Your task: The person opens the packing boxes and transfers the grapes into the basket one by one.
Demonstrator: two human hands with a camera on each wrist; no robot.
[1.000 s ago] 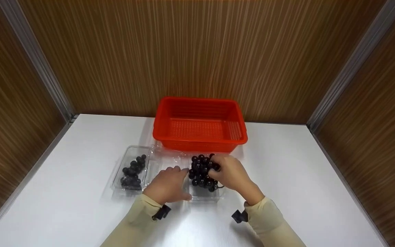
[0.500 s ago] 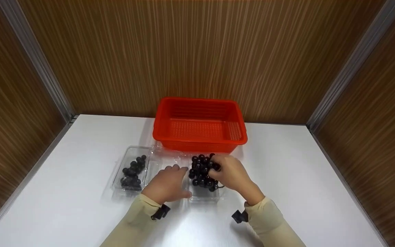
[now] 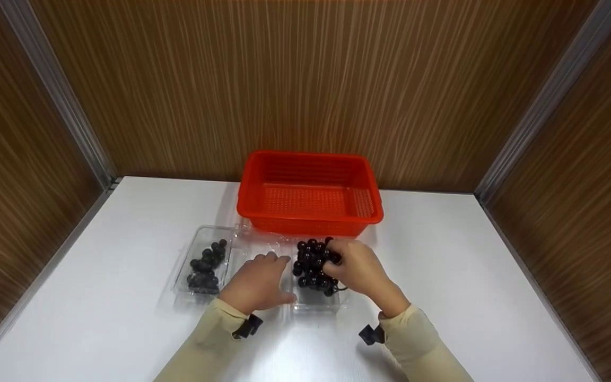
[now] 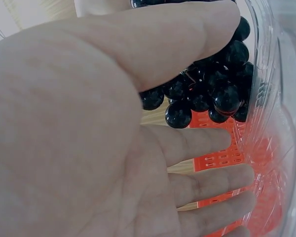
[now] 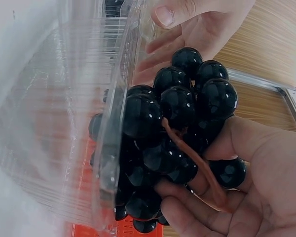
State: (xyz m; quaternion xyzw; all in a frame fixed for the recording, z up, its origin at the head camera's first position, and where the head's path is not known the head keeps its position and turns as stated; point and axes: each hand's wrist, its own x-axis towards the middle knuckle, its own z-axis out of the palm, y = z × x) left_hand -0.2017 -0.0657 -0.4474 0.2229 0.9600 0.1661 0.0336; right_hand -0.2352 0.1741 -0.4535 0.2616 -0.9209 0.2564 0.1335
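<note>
A bunch of glossy black grapes (image 3: 313, 268) is at or just above the right side of a clear plastic box (image 3: 313, 303). My right hand (image 3: 358, 268) grips the bunch from its right side, fingers and thumb among the grapes; a brown stem (image 5: 200, 165) shows beside them in the right wrist view. Left of the bunch is my left hand (image 3: 256, 284), fingers extended and thumb apart, near the clear plastic. In the left wrist view its thumb (image 4: 182, 37) overlaps the grapes; contact cannot be told.
On the left, another clear plastic box (image 3: 214, 227) holds a smaller bunch of dark grapes (image 3: 207, 262). Behind stands a red perforated basket (image 3: 308, 217) with nothing visible inside. Wood-grain panels (image 3: 305, 74) wall in the white table (image 3: 443, 276) at the back and sides.
My left hand has shifted very slightly forward. The right hand and the grapes it holds look almost unmoved.
</note>
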